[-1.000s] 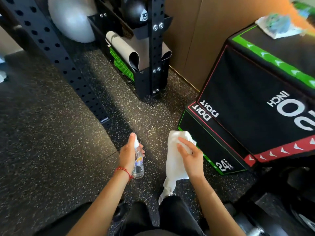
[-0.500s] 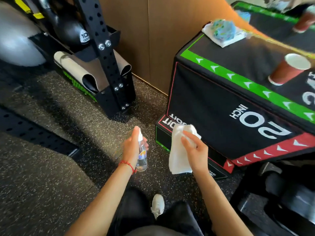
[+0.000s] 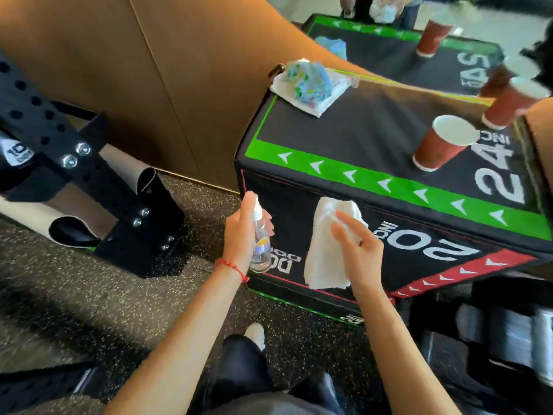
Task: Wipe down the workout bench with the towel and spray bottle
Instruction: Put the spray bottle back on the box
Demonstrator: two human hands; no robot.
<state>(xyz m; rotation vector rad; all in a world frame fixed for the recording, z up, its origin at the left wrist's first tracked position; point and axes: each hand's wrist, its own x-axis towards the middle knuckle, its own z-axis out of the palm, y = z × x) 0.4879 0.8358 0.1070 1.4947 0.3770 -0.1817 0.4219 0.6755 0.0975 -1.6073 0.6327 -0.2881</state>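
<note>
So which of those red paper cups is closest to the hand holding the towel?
The red cup beside the big white "24" on the near box. The other cups stand farther back: one at that box's far right edge, another on the box behind.

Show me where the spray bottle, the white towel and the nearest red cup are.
spray bottle (image 3: 261,247), head view, clear body
white towel (image 3: 324,250), head view, middle of cloth
nearest red cup (image 3: 437,152), head view, side wall

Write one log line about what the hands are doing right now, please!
left hand: holds spray bottle upright | right hand: holds towel | in front: plyo box | wiping: not started
</note>
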